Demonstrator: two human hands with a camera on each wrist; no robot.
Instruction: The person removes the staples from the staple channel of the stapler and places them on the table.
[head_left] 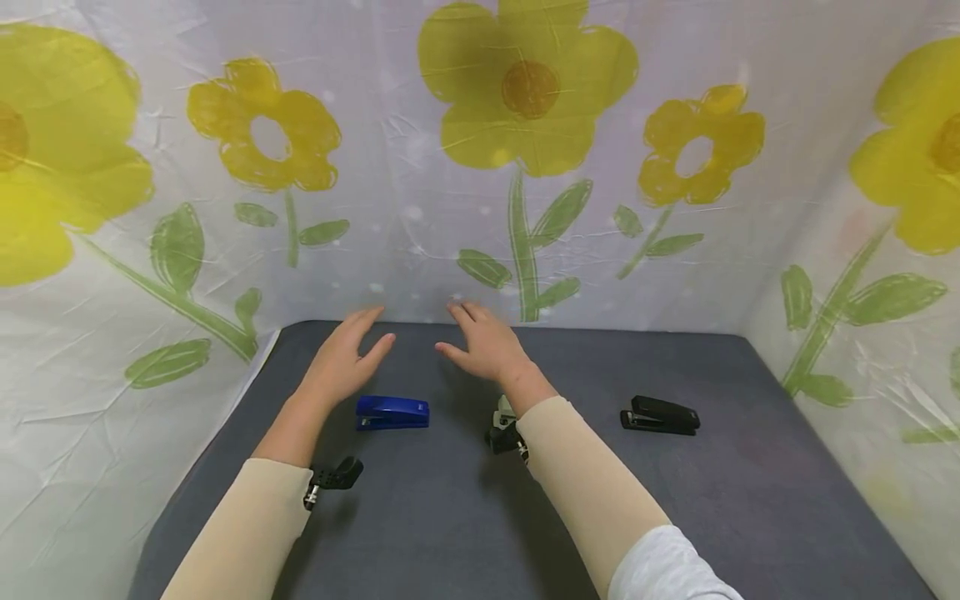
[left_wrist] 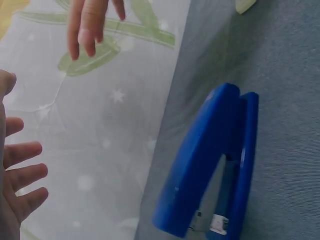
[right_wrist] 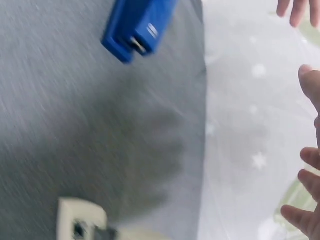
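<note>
Both hands hover over the back of the dark table with nothing in them. My left hand has its fingers spread loosely, above and left of a blue stapler. Facing it, my right hand is held with fingers extended and thumb apart. Beneath the right wrist lies a pale stapler, mostly hidden by the forearm in the head view; part of the pale stapler shows in the right wrist view. Farther right sits a black stapler, touched by neither hand. The blue stapler looms large in the left wrist view.
A dark grey cloth-covered table carries the staplers in a spaced row. Behind it and at both sides hang white curtains printed with yellow flowers. Each wrist wears a black camera mount over a beige sleeve.
</note>
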